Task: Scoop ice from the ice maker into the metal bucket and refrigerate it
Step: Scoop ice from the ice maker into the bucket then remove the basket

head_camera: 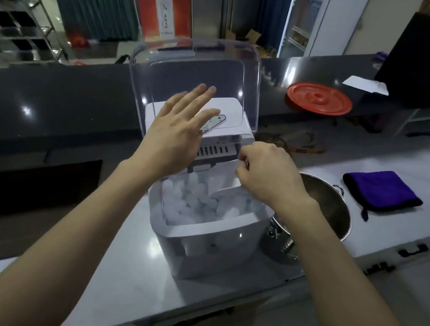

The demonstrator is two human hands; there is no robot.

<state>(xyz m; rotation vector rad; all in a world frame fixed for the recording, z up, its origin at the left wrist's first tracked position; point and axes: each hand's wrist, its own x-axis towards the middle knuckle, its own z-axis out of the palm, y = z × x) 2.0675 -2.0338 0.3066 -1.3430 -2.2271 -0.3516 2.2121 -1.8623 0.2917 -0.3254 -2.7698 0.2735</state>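
Two bare hands reach over the ice maker [211, 246], a white box standing on the pale desk [124, 273] with its clear lid [196, 60] tipped up and back. The left hand [177, 131] is open, fingers straight and spread, held above the machine's white top in front of the raised lid; whether it touches the lid cannot be told. The right hand [266, 174] is curled, its fingertips pinching the upper edge of what looks like a white scoop [227, 175] that stands in the ice [190, 200]. The ice fills the open basket almost to the rim.

Just right of the ice maker, partly hidden behind the right forearm, sits the metal bucket [338, 207] on the same desk. Farther right lies a folded purple cloth [381, 191]. Behind, on the dark desk [39, 103], rests a round red lid [319, 98].
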